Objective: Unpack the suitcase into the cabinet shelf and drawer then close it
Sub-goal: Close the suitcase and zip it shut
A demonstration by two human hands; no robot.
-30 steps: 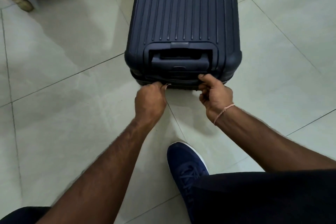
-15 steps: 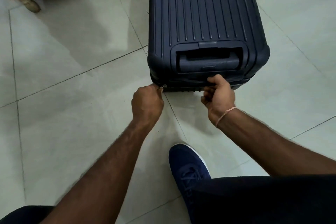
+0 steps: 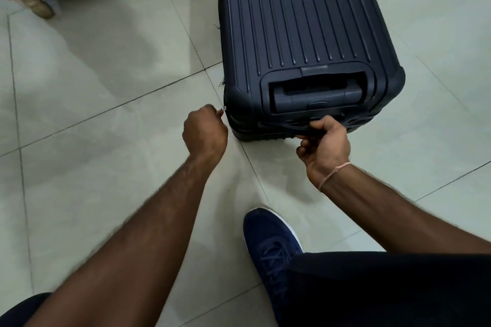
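Navy suitcase [image 3: 297,24] | left hand [image 3: 204,131] pinches zipper pull [image 3: 224,108] | right hand [image 3: 325,143] grips edge | shoe [image 3: 268,241] near

The left hand [image 3: 205,132] has drawn the zipper pull [image 3: 224,108] from the suitcase [image 3: 297,34] front to its left corner. The right hand [image 3: 324,146] now grips lower.

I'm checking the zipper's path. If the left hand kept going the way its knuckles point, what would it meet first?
The left hand, pinching the zipper pull, points up and right at the suitcase. It would probably meet the suitcase's near left corner almost at once.
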